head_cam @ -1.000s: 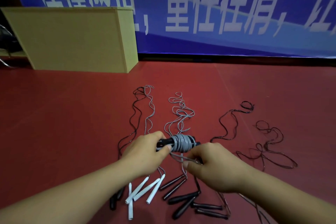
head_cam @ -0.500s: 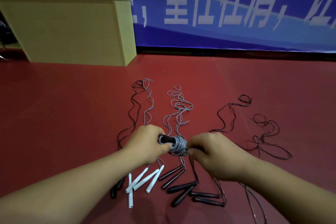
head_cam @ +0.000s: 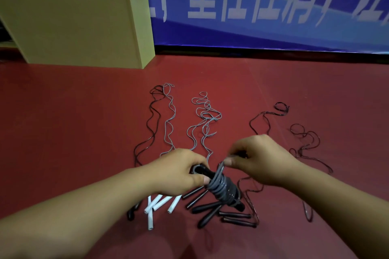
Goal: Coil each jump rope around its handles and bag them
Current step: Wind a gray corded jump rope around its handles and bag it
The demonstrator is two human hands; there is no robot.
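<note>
Jump rope [head_cam: 224, 190] coiled round black handles, gripped by left hand [head_cam: 179, 171]; right hand [head_cam: 261, 160] pinches its loose end.

We look down on a dark red floor [head_cam: 73, 124], smooth and matte, with a faint seam running away toward the far wall. Along that wall we see a blue banner [head_cam: 273, 6] bearing large pale characters (cut off at the top edge). A plain yellowish wooden box [head_cam: 69, 25] stands on the floor at the left, against the banner. We find the light dim and even.
</note>
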